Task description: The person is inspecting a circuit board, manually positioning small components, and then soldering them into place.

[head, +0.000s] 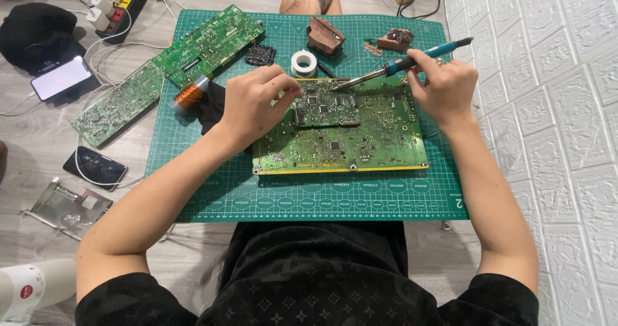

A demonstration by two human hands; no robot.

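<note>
Left hand (pixel 254 104) pinches solder wire over a large green circuit board (pixel 341 130); right hand (pixel 444 84) grips a teal-handled soldering iron (pixel 402 64), tip touching the board.

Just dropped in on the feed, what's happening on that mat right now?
A person sits over a green cutting mat with a large green circuit board lying on it. The right hand holds a blue-handled soldering iron, its tip down on the board's upper middle. The left hand rests on the board's left edge, fingertips pinched near the tip. A white solder spool and a long narrow green board lie beyond.
</note>
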